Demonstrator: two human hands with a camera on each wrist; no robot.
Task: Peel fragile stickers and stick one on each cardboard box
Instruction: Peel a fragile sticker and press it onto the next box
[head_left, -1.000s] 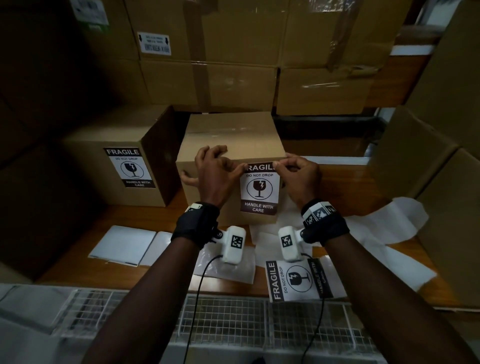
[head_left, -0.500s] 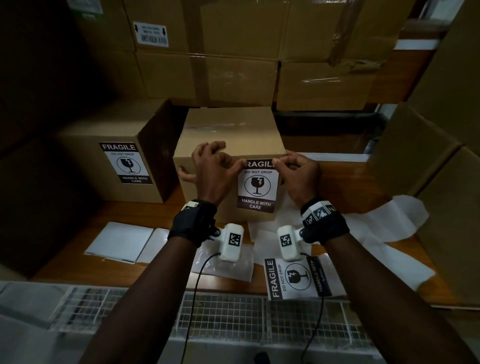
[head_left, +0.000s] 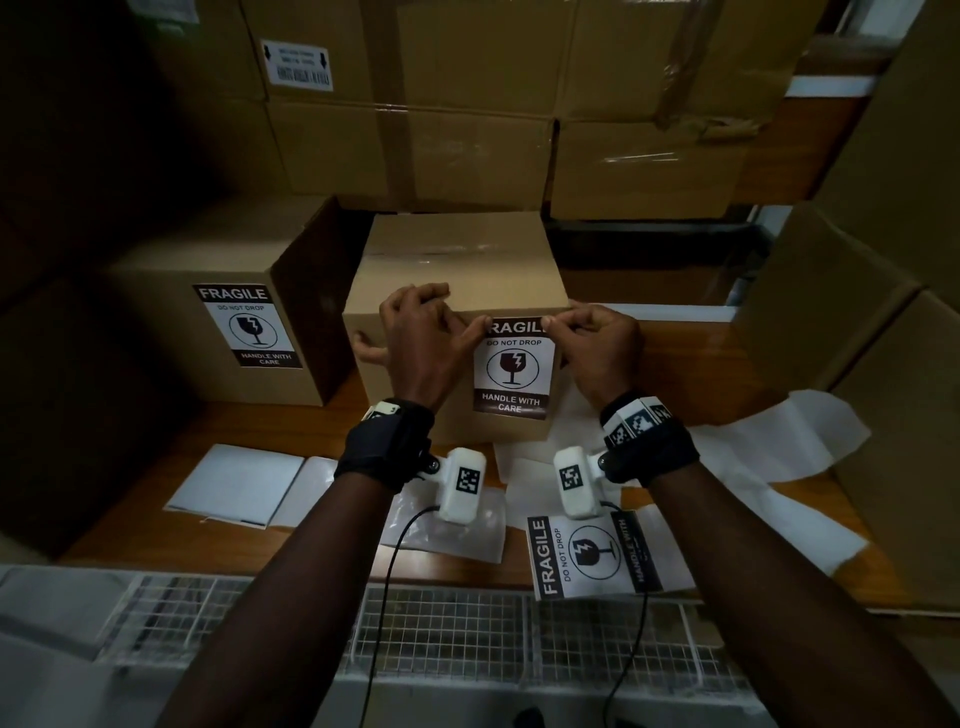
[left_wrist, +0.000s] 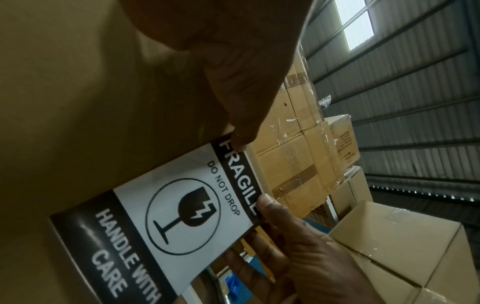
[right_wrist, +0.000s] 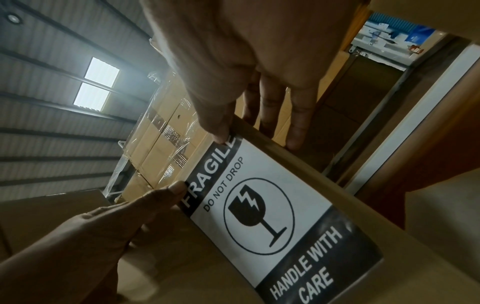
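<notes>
Left hand (head_left: 418, 338) pinches the top-left corner of the fragile sticker (head_left: 513, 366), thumb tip on the "F" of the black header; other fingers curl over the top front edge of the box. Right hand (head_left: 597, 348) pinches the top-right corner, thumb on the last "E", remaining fingers reach past the top edge near the box's right corner. Both hands have hold of the sticker, nothing else.

Sticker sits upright on the front face of the middle cardboard box (head_left: 457, 260), right of centre, its top edge near the box's top edge. Lower band "HANDLE WITH CARE" looks flat against the cardboard in the wrist views; whether the top strip is fully bonded, cannot tell. Judgement: placement step, top corners under alignment or press-down, smoothing not yet finished.

Done: left box (head_left: 208, 260) already carries its own fragile label (head_left: 248, 326) on the front face.

Left: one more unpeeled fragile sheet (head_left: 592, 553) lies sideways on the wooden table (head_left: 130, 519) by the right wrist. White backing papers (head_left: 753, 452) are strewn right of the box, blank sheets (head_left: 234, 483) on the left. Unlabelled cartons (head_left: 857, 312) stand at right and stacked cartons (head_left: 467, 130) behind; which of these count for the task is unclear.

Rough estimate: one box finished, second nearly there, at least one sticker to go.
</notes>
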